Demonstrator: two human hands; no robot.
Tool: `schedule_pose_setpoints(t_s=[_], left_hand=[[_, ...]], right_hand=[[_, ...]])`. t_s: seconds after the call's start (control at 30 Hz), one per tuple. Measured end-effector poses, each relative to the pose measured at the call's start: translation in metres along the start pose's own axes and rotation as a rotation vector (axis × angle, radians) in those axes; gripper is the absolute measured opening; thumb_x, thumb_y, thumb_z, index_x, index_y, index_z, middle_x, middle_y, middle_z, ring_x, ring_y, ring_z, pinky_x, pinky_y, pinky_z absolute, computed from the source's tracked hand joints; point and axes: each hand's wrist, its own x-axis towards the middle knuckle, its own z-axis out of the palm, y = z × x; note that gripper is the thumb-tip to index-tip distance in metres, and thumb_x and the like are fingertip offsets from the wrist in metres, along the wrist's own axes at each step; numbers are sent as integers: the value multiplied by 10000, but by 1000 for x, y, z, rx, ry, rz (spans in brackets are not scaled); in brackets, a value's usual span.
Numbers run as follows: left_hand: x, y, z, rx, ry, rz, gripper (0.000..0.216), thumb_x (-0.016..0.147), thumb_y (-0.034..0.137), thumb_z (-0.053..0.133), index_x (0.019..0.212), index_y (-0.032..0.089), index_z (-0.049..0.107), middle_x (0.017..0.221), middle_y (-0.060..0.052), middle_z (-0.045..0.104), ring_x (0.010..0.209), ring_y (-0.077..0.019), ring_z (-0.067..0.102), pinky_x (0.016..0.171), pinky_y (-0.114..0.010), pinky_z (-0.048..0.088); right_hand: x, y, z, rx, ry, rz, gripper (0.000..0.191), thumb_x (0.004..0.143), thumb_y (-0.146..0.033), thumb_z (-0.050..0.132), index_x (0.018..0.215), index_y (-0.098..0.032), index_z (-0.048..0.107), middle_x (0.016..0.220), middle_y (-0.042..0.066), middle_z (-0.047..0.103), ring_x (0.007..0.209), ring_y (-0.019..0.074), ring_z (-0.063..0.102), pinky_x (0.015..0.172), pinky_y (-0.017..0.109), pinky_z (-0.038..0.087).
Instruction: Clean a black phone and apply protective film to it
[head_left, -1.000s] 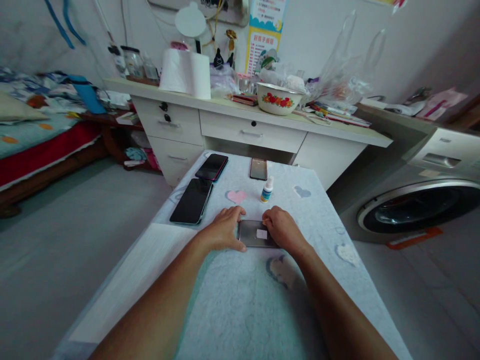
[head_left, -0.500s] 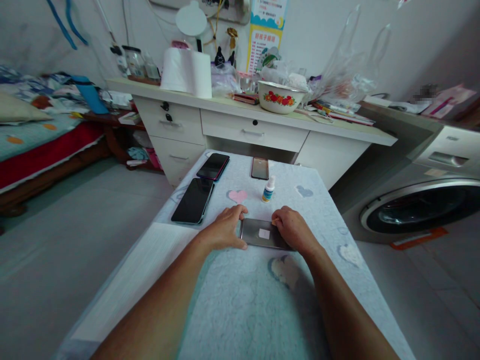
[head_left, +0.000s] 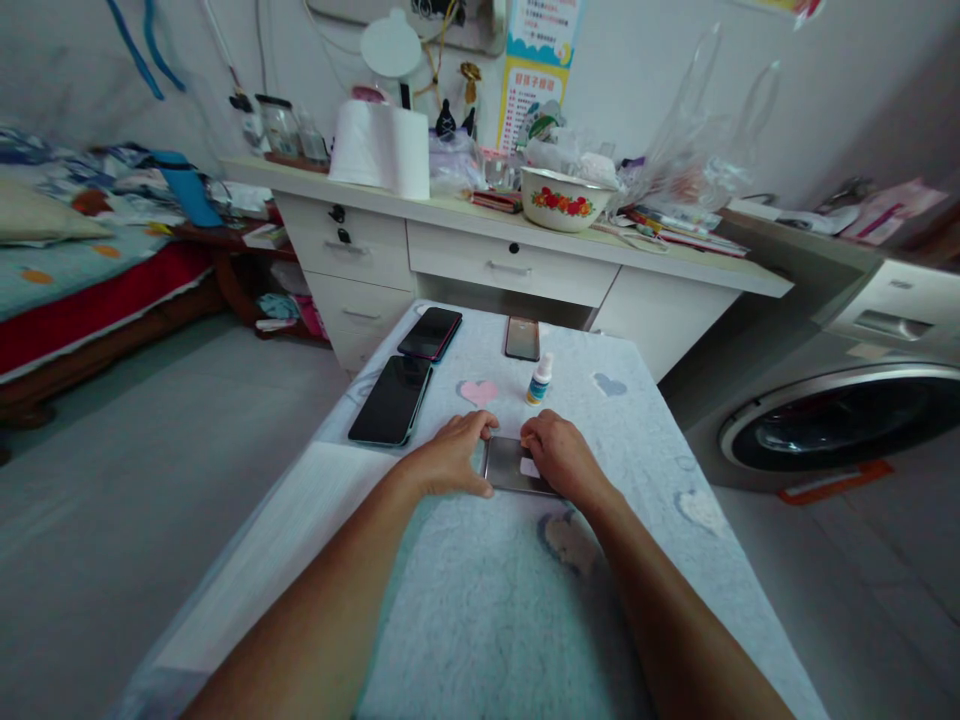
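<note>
A grey phone lies flat on the pale cloth-covered table, with a small white square on it. My left hand grips the phone's left end, thumb and fingers curled round its edge. My right hand covers the phone's right half, fingers bent down onto the white square. Just beyond the hands stands a small white dropper bottle.
Two dark phones lie at the table's left, a third phone at the far edge. A cluttered white desk stands behind, with a washing machine on the right and a bed on the left.
My right hand slid left over the phone, now covering most of its right half and part of the white square. The left hand stayed put.
</note>
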Motion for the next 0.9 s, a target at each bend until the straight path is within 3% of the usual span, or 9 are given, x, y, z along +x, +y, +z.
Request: schedule_pose_setpoints(t_s=[0.33,0.67,0.9], left_hand=[[0,2,0,11,-3,-24,860,457,312,782,1229,219,414,1118,-63,532,1084,-265,485,925,-371,397],[-1,3,-2,4,-13,-38,880,463,307,788,1248,235,398,1136,-60,526,1101,-271,480,947,-377,387],[-1,1,0,30,-7,-12,912,471,311,795,1269,206,365,1141,-72,519,1095,-260,478,944,-357,392]], right_hand=[[3,-17,5,-31,-12,-59,189,889,-183,442,897,-173,631,913,49,553,847,127,549,765,214,361],[2,-11,-2,-96,-48,-24,193,892,-199,446,906,-176,637,928,57,568,798,133,551,699,229,347],[12,-22,1,-111,-57,-78,201,891,-200,445,897,-170,643,911,67,581,827,144,555,720,234,351]])
